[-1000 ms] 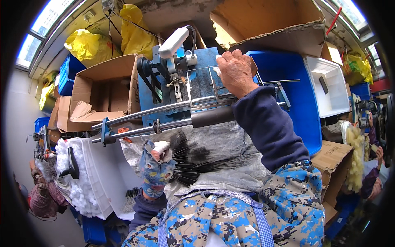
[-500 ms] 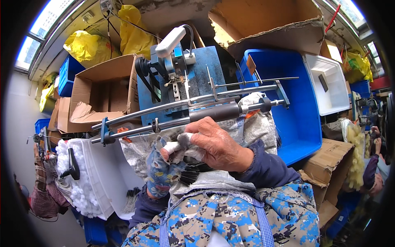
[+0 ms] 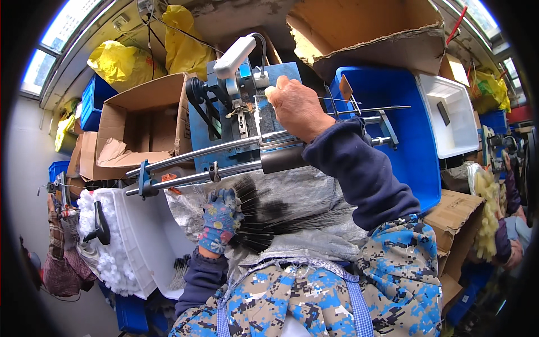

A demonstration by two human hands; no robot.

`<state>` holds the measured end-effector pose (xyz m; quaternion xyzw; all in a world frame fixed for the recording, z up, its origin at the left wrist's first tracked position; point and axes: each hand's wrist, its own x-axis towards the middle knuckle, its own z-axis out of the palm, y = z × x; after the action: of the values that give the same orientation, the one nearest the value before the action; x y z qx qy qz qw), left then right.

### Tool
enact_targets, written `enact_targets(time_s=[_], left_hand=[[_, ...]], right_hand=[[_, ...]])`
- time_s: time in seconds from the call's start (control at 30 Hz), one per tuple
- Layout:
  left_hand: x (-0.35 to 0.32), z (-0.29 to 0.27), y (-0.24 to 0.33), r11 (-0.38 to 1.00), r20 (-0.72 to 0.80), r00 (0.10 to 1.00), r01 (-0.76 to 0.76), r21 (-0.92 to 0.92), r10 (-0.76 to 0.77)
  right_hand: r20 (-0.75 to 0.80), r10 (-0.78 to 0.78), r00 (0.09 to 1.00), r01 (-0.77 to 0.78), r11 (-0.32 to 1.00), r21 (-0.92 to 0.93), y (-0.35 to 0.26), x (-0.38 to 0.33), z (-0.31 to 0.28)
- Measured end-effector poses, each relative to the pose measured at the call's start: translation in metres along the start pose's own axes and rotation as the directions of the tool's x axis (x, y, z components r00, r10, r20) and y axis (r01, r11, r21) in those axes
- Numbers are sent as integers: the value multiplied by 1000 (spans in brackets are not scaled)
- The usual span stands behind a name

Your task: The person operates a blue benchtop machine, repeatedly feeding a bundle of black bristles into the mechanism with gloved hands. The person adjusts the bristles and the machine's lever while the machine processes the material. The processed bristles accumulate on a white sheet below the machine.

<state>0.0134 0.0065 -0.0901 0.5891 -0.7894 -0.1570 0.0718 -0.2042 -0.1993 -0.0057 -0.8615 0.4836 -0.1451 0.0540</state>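
Note:
A blue bench machine with a belt wheel and a white lamp stands in front of me. My right hand is raised over its plate, bare, with thumb and fingers pinched together. A thin wire runs out to the right from behind that hand; its other end is hidden. Low on the left, my left hand, in a blue patterned glove with bare fingertips, is curled at the edge of many thin black-bristled wire brushes. They fan rightward over a silvery sack cloth on my lap, and the gloved fingers appear closed on some.
Metal rails with a dark sleeve cross between me and the machine. A blue bin stands right, a white tub left, and cardboard boxes behind. Other people work at both far sides.
My right hand has left the left hand and moved up and away to the machine. The white, fluffy-looking piece between my fingers is out of sight, and the lap brushes are uncovered.

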Motion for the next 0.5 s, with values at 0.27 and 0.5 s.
enact_targets(time_s=[0.27,0.5], left_hand=[[-3,-28,8,912,-88,978,141,-385,-188],[17,-59,44,957,-370,923,-195,-217,105]], right_hand=[[43,46,998,-40,992,-122,10,17,37],[-43,-26,999,20,990,-142,13,15,42]])
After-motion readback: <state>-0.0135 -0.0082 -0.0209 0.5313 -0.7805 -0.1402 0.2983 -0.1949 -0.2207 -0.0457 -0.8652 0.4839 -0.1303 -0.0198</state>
